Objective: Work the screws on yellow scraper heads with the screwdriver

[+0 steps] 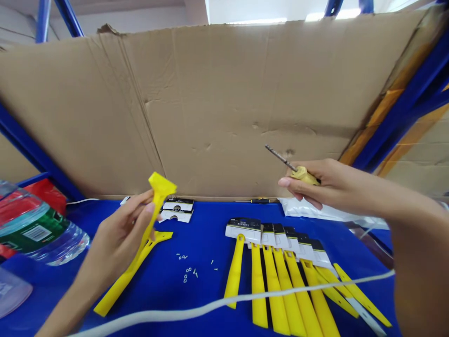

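My left hand (122, 229) is closed around a yellow scraper handle (161, 186), its wide flat head pointing up. Beneath that hand another yellow scraper handle (115, 290) lies on the blue tabletop (196, 309). Off to the right, my right hand (315, 185) grips a screwdriver (304, 176) by its yellowish grip. Its metal shaft points up and to the left, apart from the scraper handle. Small screws and nuts (189, 270) lie scattered on the table between the hands. Several yellow scrapers with card sleeves (280, 281) lie in an overlapping row below my right hand.
A large water bottle (42, 229) leans in from the left. Black-and-white card sleeves (177, 210), a second screwdriver (259, 201) and a white plastic bag (315, 209) lie along the cardboard wall (224, 107). A white cable (210, 306) crosses the foreground.
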`<control>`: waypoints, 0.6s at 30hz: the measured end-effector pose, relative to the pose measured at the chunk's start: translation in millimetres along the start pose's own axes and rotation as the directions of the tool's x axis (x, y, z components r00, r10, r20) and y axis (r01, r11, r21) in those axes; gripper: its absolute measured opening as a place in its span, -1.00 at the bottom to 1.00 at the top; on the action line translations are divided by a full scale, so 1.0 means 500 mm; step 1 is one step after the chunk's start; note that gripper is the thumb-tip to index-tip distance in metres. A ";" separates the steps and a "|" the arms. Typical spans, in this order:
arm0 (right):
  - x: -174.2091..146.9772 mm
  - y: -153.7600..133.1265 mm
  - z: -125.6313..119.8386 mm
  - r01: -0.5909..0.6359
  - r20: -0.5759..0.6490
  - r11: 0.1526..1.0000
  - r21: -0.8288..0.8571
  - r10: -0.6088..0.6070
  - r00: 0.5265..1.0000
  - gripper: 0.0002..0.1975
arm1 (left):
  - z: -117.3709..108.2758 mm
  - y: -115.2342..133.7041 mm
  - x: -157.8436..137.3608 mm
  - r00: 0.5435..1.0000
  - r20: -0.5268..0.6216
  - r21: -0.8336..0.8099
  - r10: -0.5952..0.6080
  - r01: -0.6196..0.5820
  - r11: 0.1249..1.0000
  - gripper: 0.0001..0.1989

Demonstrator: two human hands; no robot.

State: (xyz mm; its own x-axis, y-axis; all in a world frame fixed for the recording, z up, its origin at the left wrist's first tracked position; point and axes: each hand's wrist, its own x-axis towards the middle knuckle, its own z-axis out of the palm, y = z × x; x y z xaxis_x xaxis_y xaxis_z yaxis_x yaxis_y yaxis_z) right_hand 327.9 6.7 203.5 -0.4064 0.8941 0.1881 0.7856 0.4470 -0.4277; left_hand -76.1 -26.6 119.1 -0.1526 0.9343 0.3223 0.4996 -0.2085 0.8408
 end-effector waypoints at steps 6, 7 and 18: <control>-0.007 0.040 0.013 -0.113 0.084 0.993 -0.043 0.117 0.990 -0.42 | 0.149 0.069 0.011 0.930 0.363 -0.760 -0.047 0.325 0.563 -0.67; -0.012 0.052 0.017 -0.129 0.072 0.989 -0.068 0.133 0.988 -0.42 | 0.170 0.058 0.008 0.907 0.418 -0.763 -0.060 0.385 0.519 -0.68; -0.129 0.189 0.103 -0.279 0.050 0.941 -0.191 0.293 0.955 -0.75 | 0.248 -0.050 -0.056 0.724 0.633 -0.646 -0.273 0.689 0.329 -0.57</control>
State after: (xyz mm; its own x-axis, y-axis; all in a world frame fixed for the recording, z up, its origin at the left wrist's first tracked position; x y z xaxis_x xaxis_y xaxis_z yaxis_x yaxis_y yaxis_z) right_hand 404.3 -10.2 105.4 -0.1806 0.9835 0.0100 0.9420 0.1759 -0.2859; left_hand 21.3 -11.7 35.2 0.2930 0.9167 -0.2717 -0.4920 0.3882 0.7793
